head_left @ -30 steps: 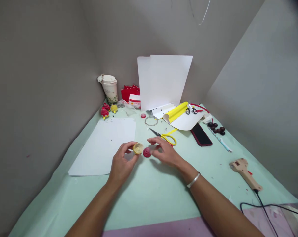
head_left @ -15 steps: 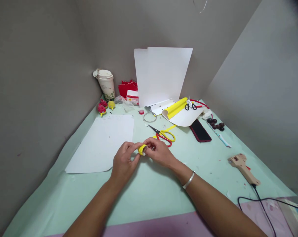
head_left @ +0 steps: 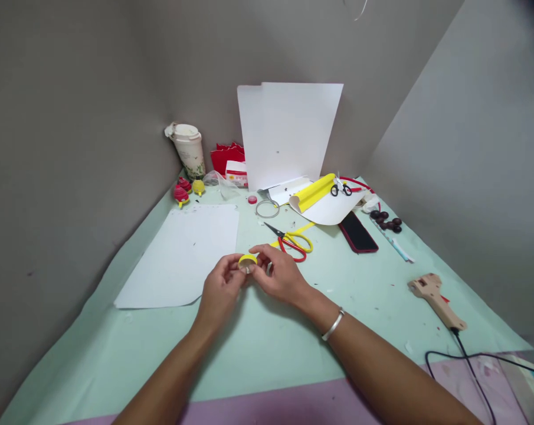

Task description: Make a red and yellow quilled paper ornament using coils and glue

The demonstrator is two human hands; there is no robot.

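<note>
A small yellow ring [head_left: 248, 258], whitish inside, is held between both hands above the green table cover. My left hand [head_left: 222, 283] grips its left side with thumb and fingers. From the right, my right hand [head_left: 279, 274] pinches the near edge with its thumb, the index finger curving over the far side. The fingertips hide part of the ring. Just beyond my right hand lie scissors [head_left: 291, 241] with one red and one yellow handle, blades pointing left. A thin yellow strip [head_left: 305, 228] runs beneath them.
White paper [head_left: 191, 260] lies at left, near red and yellow ornaments [head_left: 181, 194] and a lidded cup [head_left: 189, 152]. White boards [head_left: 295, 130] lean on the wall. Rolled yellow paper [head_left: 313, 193], a phone [head_left: 357, 232] and a corded glue gun [head_left: 437, 300] are at right.
The ring has been turned so its open side faces up toward me, and it sits slightly farther left. Both hands have shifted their fingers around it.
</note>
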